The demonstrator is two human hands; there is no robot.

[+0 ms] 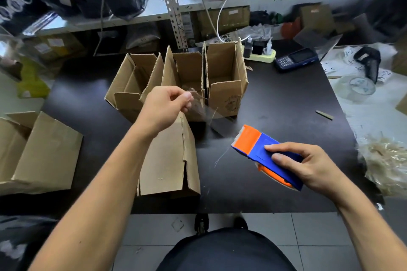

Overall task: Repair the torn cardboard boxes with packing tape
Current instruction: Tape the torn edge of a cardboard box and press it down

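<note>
Right hand (306, 165) nearest us: its grip wraps the blue-and-orange tape dispenser (264, 154), toothed edge pointing toward the boxes, presumably ready to cut. Left hand (165, 108) pinches the free end of a clear packing tape strip (202, 108), held taut above the torn cardboard box (169, 160) on the dark surface (275, 105). We judge the strip is meant for that box's ragged seam; three open boxes (182, 79) wait behind.

- tape strip (203, 108): clear, glossy film
- dispenser (264, 154): smooth blue and orange plastic
- torn box (169, 160): matt brown corrugated cardboard
- table (286, 99): dark, matt top
</note>
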